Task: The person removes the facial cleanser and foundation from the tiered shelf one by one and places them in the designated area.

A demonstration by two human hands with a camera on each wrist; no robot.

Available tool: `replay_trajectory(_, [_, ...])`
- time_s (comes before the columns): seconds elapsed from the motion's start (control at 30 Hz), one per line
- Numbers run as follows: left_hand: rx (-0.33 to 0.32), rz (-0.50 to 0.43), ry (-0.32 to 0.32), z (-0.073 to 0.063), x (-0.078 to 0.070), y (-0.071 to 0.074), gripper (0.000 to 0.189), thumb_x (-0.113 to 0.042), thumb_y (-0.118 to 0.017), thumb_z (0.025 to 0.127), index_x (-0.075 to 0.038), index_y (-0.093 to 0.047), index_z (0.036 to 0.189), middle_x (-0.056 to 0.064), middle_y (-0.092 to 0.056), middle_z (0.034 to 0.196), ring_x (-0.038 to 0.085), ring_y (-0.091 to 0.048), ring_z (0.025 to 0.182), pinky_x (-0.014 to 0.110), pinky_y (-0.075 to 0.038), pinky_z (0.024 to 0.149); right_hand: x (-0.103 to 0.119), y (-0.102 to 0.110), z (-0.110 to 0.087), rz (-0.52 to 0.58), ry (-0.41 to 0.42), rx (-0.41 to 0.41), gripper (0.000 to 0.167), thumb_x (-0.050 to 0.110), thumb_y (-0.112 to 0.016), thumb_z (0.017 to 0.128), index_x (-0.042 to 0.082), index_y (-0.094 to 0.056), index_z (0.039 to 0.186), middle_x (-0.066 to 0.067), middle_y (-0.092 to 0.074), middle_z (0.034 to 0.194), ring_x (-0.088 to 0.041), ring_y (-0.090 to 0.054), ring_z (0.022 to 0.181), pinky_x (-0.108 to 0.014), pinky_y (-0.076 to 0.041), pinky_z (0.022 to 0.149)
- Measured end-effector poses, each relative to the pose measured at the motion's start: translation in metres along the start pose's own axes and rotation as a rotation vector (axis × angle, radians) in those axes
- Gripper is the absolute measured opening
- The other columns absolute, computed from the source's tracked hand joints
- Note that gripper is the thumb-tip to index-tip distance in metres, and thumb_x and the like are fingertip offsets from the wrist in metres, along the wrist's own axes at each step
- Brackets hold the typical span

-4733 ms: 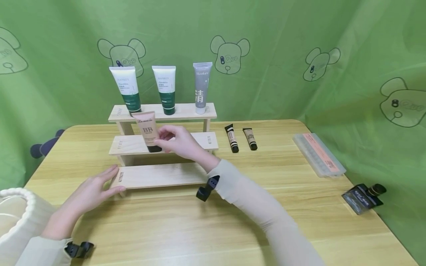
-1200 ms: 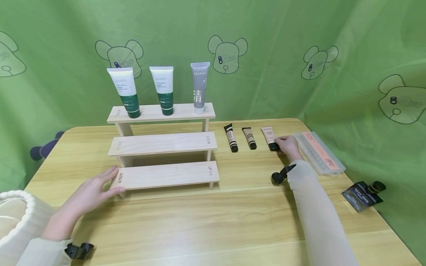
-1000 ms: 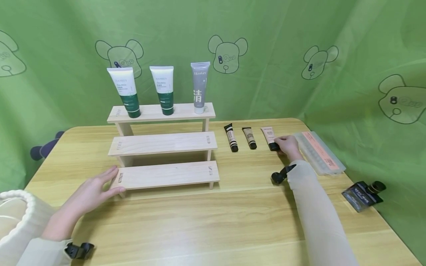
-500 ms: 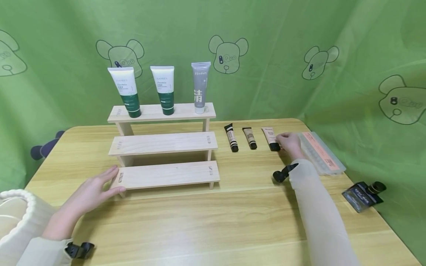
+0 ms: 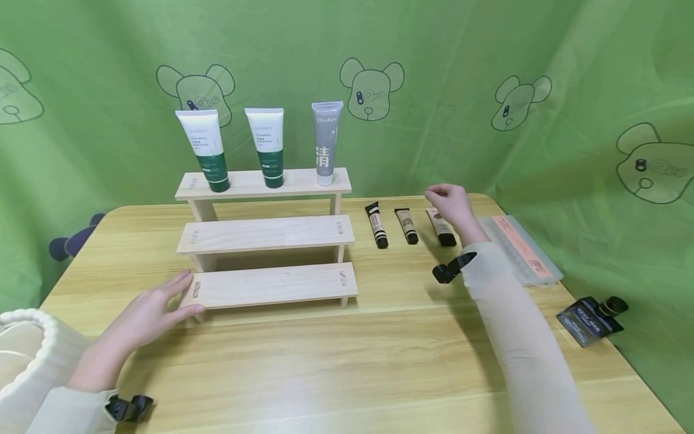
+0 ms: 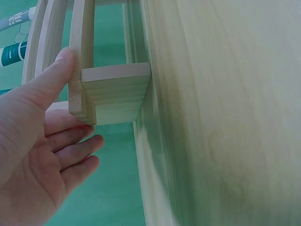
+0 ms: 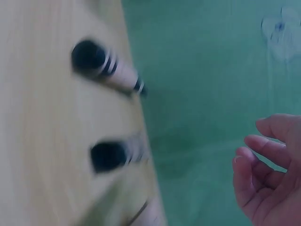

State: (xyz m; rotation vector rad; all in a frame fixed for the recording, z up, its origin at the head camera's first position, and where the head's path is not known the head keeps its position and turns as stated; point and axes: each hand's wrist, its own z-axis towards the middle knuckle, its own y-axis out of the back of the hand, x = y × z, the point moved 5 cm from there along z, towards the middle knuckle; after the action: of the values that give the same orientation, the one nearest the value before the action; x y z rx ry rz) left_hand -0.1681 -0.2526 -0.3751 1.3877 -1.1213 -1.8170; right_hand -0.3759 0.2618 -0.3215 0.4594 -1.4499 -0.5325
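Observation:
A three-step wooden display shelf (image 5: 276, 283) stands on the table. My left hand (image 5: 149, 316) holds the left end of its lowest step. In the left wrist view the thumb lies against the step board (image 6: 81, 52), with the fingers at its end. My right hand (image 5: 454, 208) hovers above a pink BB cream tube (image 5: 443, 230), partly covering it, with loosely bent fingers and nothing in them. Left of that tube lie a small beige tube (image 5: 406, 225) and a black-and-pink striped tube (image 5: 376, 225). The right wrist view shows black-capped tubes, blurred, away from the hand (image 7: 270, 167).
Two white-and-green tubes (image 5: 207, 150) (image 5: 268, 147) and a grey tube (image 5: 326, 143) stand on the top step. A clear flat case (image 5: 522, 250) and a dark bottle (image 5: 588, 322) lie at right. A white basket (image 5: 49, 355) stands at left. Green curtain (image 5: 434, 72) surrounds the table.
The right hand carried the BB cream tube from the middle step to the table, right of the small tubes. It has let go and risen up and left. The left hand stays put.

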Motion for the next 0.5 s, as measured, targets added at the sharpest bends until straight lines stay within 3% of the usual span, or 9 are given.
replay_trajectory(0.27, [-0.002,0.007,-0.001,0.0,-0.001,0.0,0.076,-0.041,-0.063,0.085,0.012,-0.038,0.133,0.032,-0.033,0.136,0.052,-0.035,0.118,0.061,-0.029,0.096,0.062,-0.026,-0.004,0.077,0.131,0.082,0.039,0.025,-0.056,0.093,0.001,-0.055,0.124,-0.014,-0.056,0.119,-0.022,-0.051,0.101,-0.028,-0.055,0.067])
replay_trajectory(0.5, [0.0,0.007,0.002,0.0,-0.002,0.001,0.076,-0.041,-0.063,0.085,0.012,-0.037,0.133,0.033,-0.032,0.136,0.053,-0.035,0.117,0.062,-0.029,0.096,0.111,-0.048,-0.01,0.147,0.236,0.153,0.039,0.026,-0.06,0.09,0.005,-0.056,0.123,-0.009,-0.058,0.112,-0.019,-0.054,0.096,-0.029,-0.054,0.07])
